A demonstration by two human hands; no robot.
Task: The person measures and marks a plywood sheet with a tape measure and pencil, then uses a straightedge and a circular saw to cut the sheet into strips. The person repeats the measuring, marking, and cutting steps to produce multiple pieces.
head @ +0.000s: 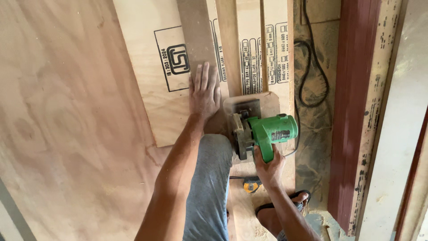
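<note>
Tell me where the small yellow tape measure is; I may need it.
In the head view, the small yellow tape measure lies low and centre on the sawdusty board, just below the right hand gripping the green circular saw.

A bright green circular saw [267,134] with a grey metal guard and a small black label on its body. The plywood board [151,80] under it is pale tan, stamped with black outlined boxes and a black emblem. A narrower strip [196,31] lying on the board is a duller grey-brown. The large plywood sheet [67,134] at the left is pinkish brown with soft swirling grain. A black cord [312,67] loops over dusty yellow-brown floor. A dark red plank [352,111] stands at the right, its pale edge speckled with black. The trouser leg [209,192] is blue-grey. A small yellow and black tape measure [252,184] lies below the saw. The sandal [285,201] is black.
</note>
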